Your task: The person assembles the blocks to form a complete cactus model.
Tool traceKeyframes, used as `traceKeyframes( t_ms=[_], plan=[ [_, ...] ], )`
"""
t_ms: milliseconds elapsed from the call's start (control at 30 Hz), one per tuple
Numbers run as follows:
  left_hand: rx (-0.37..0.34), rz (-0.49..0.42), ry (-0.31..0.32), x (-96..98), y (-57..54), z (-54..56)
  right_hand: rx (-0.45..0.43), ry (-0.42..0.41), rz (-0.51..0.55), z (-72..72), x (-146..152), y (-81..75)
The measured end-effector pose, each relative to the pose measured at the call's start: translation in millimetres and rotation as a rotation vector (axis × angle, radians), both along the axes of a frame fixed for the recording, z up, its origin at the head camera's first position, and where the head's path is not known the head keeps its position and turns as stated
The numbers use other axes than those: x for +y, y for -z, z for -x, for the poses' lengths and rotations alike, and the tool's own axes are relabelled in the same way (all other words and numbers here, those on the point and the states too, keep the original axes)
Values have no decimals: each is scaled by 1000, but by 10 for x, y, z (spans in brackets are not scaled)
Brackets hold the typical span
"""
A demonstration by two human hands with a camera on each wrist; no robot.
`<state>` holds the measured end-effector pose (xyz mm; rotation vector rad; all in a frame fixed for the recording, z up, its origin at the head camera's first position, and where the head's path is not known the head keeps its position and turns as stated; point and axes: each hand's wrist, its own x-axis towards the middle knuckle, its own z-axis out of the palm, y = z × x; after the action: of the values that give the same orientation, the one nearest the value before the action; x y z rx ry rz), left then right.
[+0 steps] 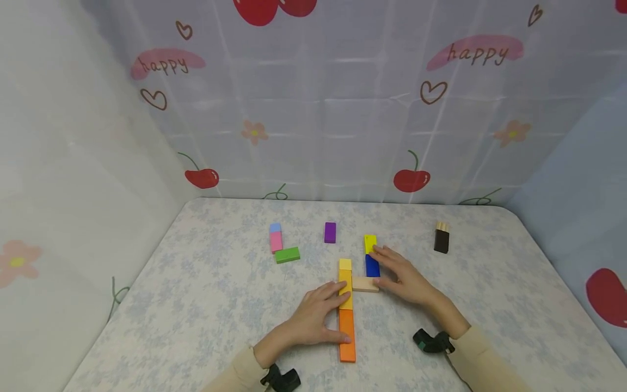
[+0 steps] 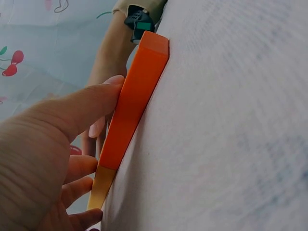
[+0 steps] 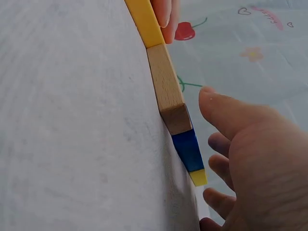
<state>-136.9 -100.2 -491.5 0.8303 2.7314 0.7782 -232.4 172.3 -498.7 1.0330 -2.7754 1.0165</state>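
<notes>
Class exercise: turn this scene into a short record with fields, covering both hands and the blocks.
Left hand: thumb on orange block, fingers on golden block
Right hand: close to wooden block and blue block
Wooden block: one end against golden block
Blue block: between wooden block and bright yellow block
Left group: light blue block, pink block, green block
Purple block: alone

Plain block (image 3: 166,79): bare wood with fine visible grain, smooth and matt; orange block (image 2: 132,106): smooth, evenly coated in look, with a faint sheen. Surface (image 1: 196,310): matt and cloth-like. Backdrop (image 1: 318,120): thin, plastic-looking, creased, glossy in streaks; sleeves (image 1: 490,359): matt cloth.
</notes>
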Motion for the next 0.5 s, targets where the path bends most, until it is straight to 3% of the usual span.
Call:
traceKeyframes(
  t_ms=[233,500],
  plan=[
    [2,2,1,-1,1,8,60,-16,-79,9,-4,27],
    [-10,2,2,10,-51,4,64,-9,-87,9,-11,44]
  ],
)
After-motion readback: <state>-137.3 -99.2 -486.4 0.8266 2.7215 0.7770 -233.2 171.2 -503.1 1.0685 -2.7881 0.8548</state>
